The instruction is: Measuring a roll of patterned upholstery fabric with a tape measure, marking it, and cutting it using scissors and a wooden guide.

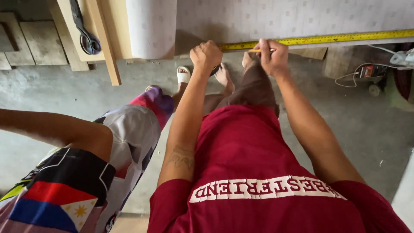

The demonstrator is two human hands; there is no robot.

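Note:
My left hand (206, 55) is closed on the dark case of a yellow tape measure (319, 39), whose blade runs right along the edge of a pale patterned sheet (293, 17). My right hand (272, 55) grips a pencil (255, 50) with its tip at the tape, near the sheet's edge. Both arms reach forward over my red shirt.
Another person in a multicoloured shirt (108, 155) stands close on my left, arm extended left. A roll of the pale sheet (151, 26), wooden boards (105, 43) and scissors (86, 34) lie at top left. A cable and small device (366, 71) sit on the concrete floor at right.

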